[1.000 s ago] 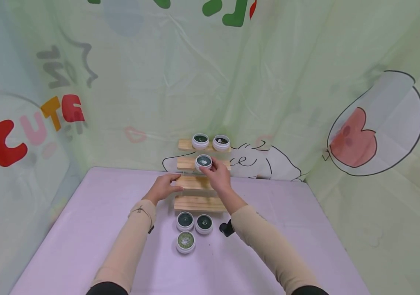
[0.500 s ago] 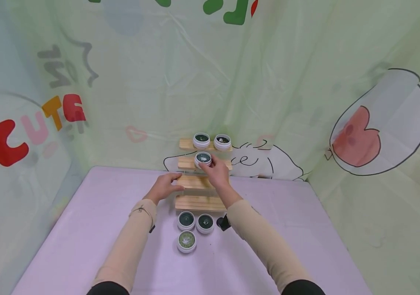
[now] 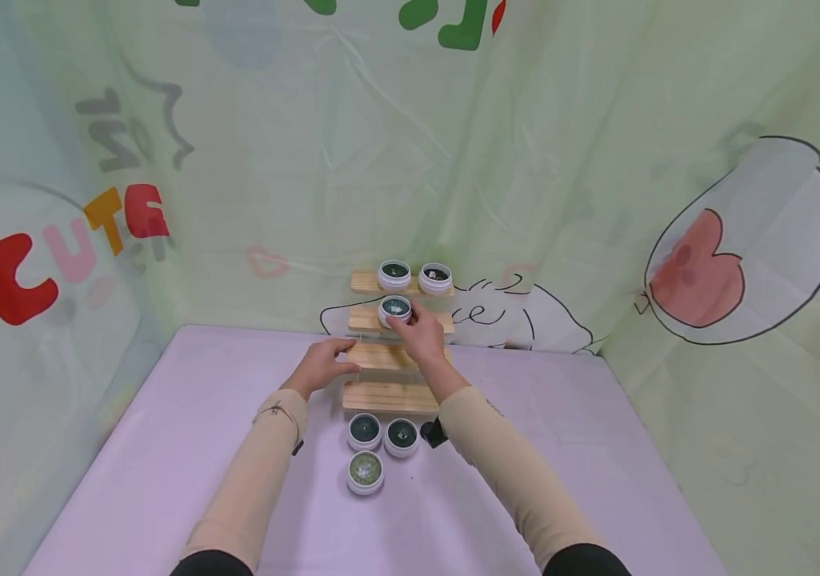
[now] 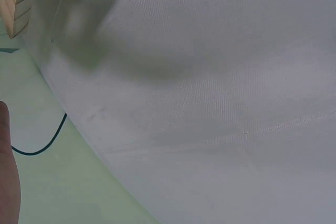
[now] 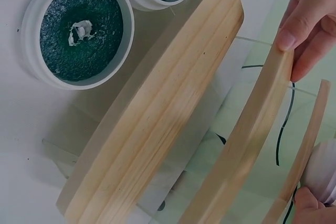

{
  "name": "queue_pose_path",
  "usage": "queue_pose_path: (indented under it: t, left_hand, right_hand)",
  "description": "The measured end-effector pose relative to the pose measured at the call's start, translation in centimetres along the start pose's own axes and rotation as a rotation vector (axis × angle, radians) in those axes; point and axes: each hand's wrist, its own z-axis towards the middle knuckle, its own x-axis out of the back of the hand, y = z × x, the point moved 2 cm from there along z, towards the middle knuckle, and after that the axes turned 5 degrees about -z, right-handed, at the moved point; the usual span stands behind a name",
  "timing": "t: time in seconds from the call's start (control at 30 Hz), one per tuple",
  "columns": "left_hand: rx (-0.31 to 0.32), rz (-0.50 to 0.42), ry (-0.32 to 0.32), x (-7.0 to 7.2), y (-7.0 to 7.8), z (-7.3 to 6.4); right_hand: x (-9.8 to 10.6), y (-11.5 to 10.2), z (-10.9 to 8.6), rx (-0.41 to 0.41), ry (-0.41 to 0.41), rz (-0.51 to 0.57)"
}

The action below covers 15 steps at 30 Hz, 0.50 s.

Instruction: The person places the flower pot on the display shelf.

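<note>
My right hand (image 3: 424, 336) grips a small round white jar (image 3: 394, 307) with dark green contents, at the left part of the second step from the top of a wooden tiered rack (image 3: 388, 398). In the right wrist view, fingers of that hand (image 5: 307, 205) lie against the jar's white side (image 5: 321, 166). My left hand (image 3: 321, 366) pinches the left end of the step below, thumb in front and fingers behind, as the right wrist view shows. The left wrist view catches only a strip of hand (image 4: 8, 177) and the end of a wooden step (image 4: 18, 3).
Two similar jars, a left one (image 3: 394, 270) and a right one (image 3: 435, 274), stand on the top step. Before the rack, on the lilac table (image 3: 222, 416), are two dark green jars (image 3: 364, 430) and a paler green one (image 3: 365, 470). A printed curtain (image 3: 273, 160) hangs behind.
My right hand and its jar have shifted slightly up and back against the second step. The left hand keeps its hold on the rack.
</note>
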Motion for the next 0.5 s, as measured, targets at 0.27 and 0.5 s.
queue_pose_path:
  t: [0.27, 0.5]
  left_hand:
    - [-0.019, -0.014, -0.007, -0.1, -0.4, 0.2]
    - [-0.070, -0.014, 0.012, 0.0, -1.1, 0.4]
  right_hand:
    - [0.1, 0.0, -0.2, 0.006, -0.005, 0.000]
    - [1.2, 0.4, -0.8, 0.062, 0.008, 0.043]
